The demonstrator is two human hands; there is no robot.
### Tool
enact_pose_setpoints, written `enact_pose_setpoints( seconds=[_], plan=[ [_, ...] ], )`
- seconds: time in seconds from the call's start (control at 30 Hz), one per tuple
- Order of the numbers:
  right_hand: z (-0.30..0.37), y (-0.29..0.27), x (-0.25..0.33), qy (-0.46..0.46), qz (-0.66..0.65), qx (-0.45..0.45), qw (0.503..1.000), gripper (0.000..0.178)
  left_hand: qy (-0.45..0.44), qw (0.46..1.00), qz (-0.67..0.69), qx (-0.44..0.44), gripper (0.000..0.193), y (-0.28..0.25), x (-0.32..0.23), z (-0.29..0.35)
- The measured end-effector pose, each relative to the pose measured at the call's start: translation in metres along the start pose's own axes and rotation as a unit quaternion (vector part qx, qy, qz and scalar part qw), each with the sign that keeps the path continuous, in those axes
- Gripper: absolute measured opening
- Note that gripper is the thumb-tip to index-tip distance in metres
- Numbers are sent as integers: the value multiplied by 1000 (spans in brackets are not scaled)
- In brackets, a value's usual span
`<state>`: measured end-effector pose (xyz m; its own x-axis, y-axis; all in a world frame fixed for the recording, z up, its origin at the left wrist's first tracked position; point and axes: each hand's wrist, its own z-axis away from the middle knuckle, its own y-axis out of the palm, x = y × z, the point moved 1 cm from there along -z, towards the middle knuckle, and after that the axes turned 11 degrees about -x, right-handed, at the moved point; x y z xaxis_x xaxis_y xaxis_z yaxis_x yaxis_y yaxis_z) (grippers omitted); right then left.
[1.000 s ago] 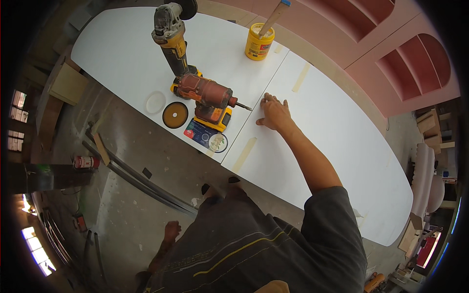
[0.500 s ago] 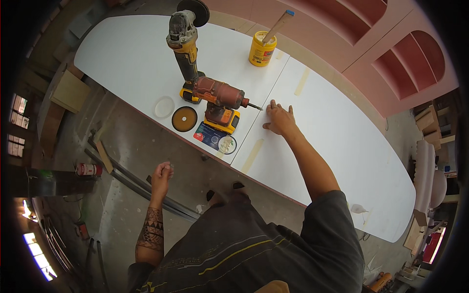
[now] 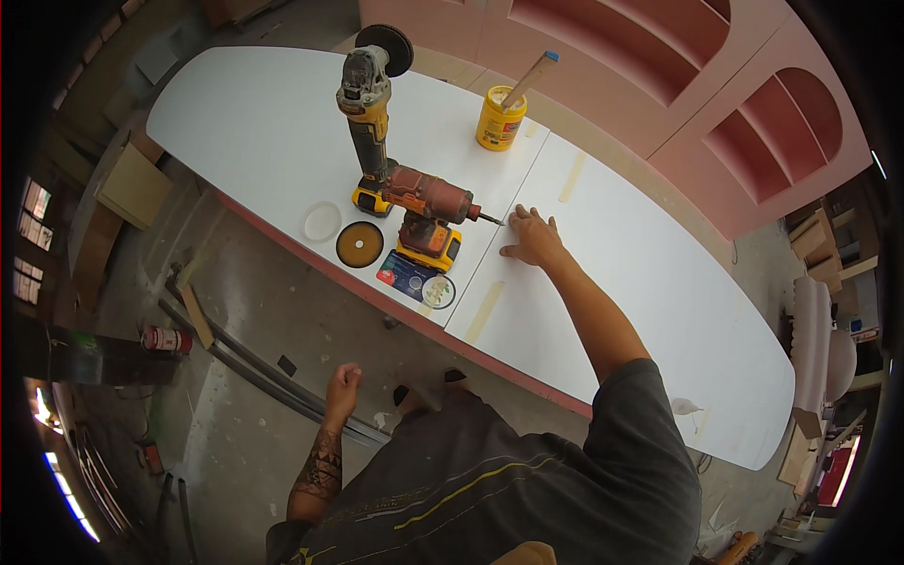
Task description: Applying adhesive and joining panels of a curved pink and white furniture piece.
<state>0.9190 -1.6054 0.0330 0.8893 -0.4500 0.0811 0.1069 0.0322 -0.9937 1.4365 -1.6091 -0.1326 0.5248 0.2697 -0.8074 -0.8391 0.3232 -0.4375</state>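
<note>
My right hand (image 3: 536, 239) lies on the white oval tabletop (image 3: 650, 311), fingers spread, just right of a seam. Its fingertips are near the bit of a red cordless impact driver (image 3: 428, 193), which stands on its yellow battery. My left hand (image 3: 344, 389) hangs low in front of the table, fingers curled; whatever they may hold is hidden. Behind the driver an angle grinder (image 3: 367, 122) stands upright with its disc on top. A brown abrasive disc (image 3: 360, 247), a clear round lid (image 3: 322, 221) and a printed card (image 3: 400, 271) lie near the front edge.
A yellow tub (image 3: 499, 127) with a stick in it stands toward the far edge. Strips of masking tape (image 3: 484, 311) cross the panel. Pink shelving (image 3: 621, 85) rises behind the table. Dark metal lengths (image 3: 254, 374) and a red-labelled can (image 3: 167, 339) are at the left.
My left hand has moved down and to the right. The right hand stays on the panel near the seam, fingers shifted slightly; the whole view has tilted a little.
</note>
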Motion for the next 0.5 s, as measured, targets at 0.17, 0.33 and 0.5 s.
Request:
enact_pose_setpoints(
  seconds=[0.17,0.33,0.5],
  plan=[
    [-18,4,4,-21,52,69,996,88,-85,996,-6,-27,29,-17,104,39],
    [-26,-4,9,-26,69,43,996,79,-189,978,66,-56,28,9,139,70],
    [-33,1,10,-55,101,63,991,90,-199,973,115,-36,30,64,128,48]
  ],
)
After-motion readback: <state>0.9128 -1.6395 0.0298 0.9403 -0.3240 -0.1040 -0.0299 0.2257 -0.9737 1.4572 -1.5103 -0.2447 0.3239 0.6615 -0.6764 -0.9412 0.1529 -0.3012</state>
